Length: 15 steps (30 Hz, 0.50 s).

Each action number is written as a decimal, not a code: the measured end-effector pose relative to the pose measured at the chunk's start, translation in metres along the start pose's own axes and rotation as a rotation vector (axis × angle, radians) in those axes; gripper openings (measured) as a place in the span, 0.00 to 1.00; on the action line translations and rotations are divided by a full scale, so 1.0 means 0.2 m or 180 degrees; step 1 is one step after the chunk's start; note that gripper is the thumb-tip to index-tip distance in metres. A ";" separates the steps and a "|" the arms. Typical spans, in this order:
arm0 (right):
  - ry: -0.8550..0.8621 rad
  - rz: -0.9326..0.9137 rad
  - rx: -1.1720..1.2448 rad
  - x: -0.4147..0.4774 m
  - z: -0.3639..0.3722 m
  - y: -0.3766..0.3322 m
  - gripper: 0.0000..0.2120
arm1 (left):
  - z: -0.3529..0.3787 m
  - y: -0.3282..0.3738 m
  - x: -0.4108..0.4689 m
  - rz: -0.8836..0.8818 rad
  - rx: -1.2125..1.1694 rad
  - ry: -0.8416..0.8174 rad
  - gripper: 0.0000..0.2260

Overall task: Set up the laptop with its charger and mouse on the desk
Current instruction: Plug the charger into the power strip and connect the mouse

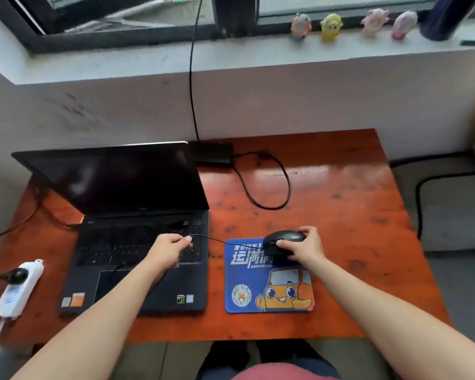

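Laptop (pixel 137 229): open, screen dark, on worktop (pixel 340 187) left of centre.
Left hand (pixel 169 249): I see fingers pinching the mouse cable (pixel 217 239) above the keyboard.
Mouse (pixel 284 241): on the mat (pixel 269 286), right hand (pixel 305 249) fingers grasping it.
Charger brick (pixel 213 152): laid out behind.
Left to do: I judge the mouse cable unplugged.
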State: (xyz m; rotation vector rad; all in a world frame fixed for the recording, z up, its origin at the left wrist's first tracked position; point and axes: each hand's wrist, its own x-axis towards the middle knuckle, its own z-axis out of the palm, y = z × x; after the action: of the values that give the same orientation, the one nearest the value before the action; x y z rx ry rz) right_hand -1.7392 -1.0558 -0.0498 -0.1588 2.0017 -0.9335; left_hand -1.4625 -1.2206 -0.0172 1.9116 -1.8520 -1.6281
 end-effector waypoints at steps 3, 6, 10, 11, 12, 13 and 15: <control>0.0171 -0.0456 -0.1534 -0.07 0.00 0.05 0.29 | 0.00 0.05 -0.02 0.0026 -0.0105 0.0116 0.14; 0.0171 -0.0718 -0.2755 -0.14 -0.02 0.12 0.27 | -0.01 0.13 0.00 0.0110 -0.0195 0.0229 0.13; -0.0127 -0.1475 -0.3586 -0.13 0.00 0.18 0.32 | 0.00 0.23 0.01 0.0203 -0.0197 0.0112 0.12; -0.0282 -0.1594 -0.3656 -0.12 0.02 0.16 0.34 | 0.00 0.26 0.01 0.0234 -0.0184 0.0057 0.12; -0.0425 -0.1620 -0.3725 -0.12 0.05 0.14 0.35 | 0.00 0.27 0.01 0.0276 -0.0147 0.0018 0.12; -0.0510 -0.1589 -0.3770 -0.11 0.07 0.11 0.35 | -0.01 0.29 0.01 0.0329 -0.0085 -0.0007 0.11; -0.0499 -0.1382 -0.3684 -0.14 0.11 0.09 0.33 | -0.03 0.31 0.00 0.0462 0.0132 -0.0030 0.09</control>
State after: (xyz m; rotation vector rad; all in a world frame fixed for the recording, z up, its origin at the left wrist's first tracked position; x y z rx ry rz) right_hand -1.7010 -1.0433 -0.0501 -1.2844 2.1519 0.1210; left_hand -1.5026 -1.2430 0.0244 1.7403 -1.9912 -1.5696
